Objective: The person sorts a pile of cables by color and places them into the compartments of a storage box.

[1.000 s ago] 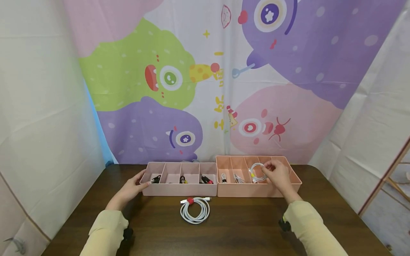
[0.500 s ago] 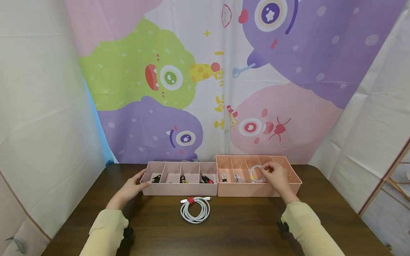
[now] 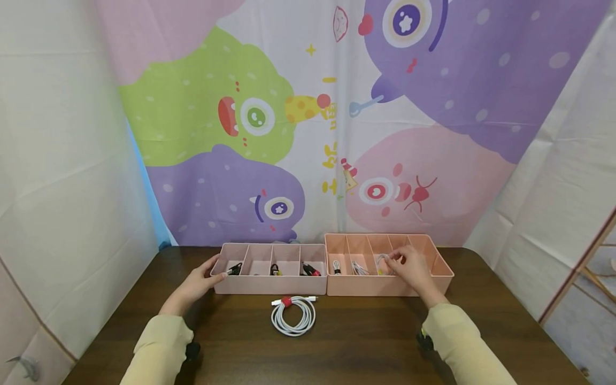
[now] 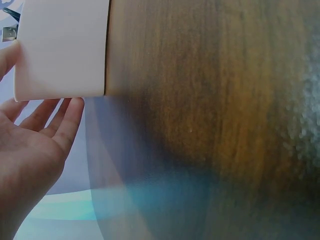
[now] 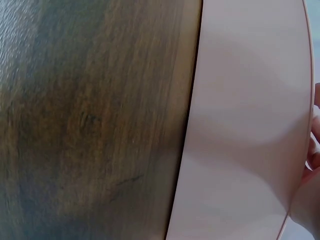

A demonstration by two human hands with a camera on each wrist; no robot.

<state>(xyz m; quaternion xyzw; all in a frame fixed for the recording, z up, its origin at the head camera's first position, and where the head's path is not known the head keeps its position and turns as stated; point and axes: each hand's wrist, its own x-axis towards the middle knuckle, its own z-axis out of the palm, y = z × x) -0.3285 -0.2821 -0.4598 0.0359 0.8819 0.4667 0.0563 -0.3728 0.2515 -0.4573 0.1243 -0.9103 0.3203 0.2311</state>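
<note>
My left hand (image 3: pixel 194 283) grips the left end of the pale pink divided box (image 3: pixel 269 286). Its thumb lies over the front rim and the fingers rest against the end wall, as the left wrist view shows. In the peach divided box (image 3: pixel 370 287), my right hand (image 3: pixel 411 267) reaches over the front rim. Its thumb and fingertips pinch a coiled white cable (image 3: pixel 382 261) with a yellow tie, low in the third compartment from the left. The front wall and fingers hide part of this coil. Only a few right fingers (image 5: pixel 314 135) show in the right wrist view.
A larger coiled white cable (image 3: pixel 293 316) with a red tie lies on the dark wooden table (image 3: pixel 356 342). Black cables (image 3: pixel 310 269) sit in the pink box. Small white cables (image 3: pixel 358 268) lie in the peach box. A cartoon curtain (image 3: pixel 308 160) hangs behind.
My right hand has lowered the coiled white cable from above the front rim down into the third peach compartment, shifting slightly left. The left hand has stayed on the pink box.
</note>
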